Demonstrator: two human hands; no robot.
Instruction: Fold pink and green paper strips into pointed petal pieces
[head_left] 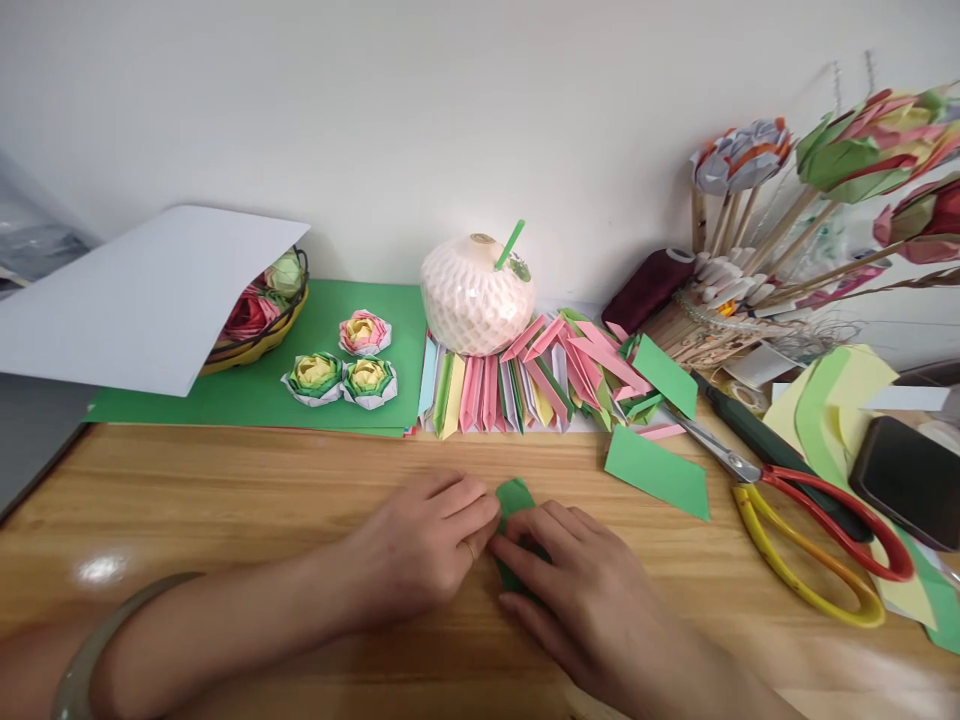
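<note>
A small folded strip of green paper point(515, 493) lies on the wooden table, partly hidden by my hands. My left hand point(424, 540) is closed, its fingertips pinching the strip's left edge. From the other side, my right hand point(581, 580) has bent fingers pressed onto the same strip, covering its middle. Two flat green paper rectangles point(657, 473) are to the right of my hands. Beyond them, a row of folded pink, yellow, green and white paper pieces point(487, 393) runs along the back.
Scissors point(739, 466) with red and yellow handles lie right, beside a dark phone point(907, 480) and paper scraps. A netted coconut point(478, 290) stands behind the folded pieces. Three paper lotuses point(315, 378) sit on green sheets point(360, 300). A white sheet point(150, 300) covers a basket point(289, 325).
</note>
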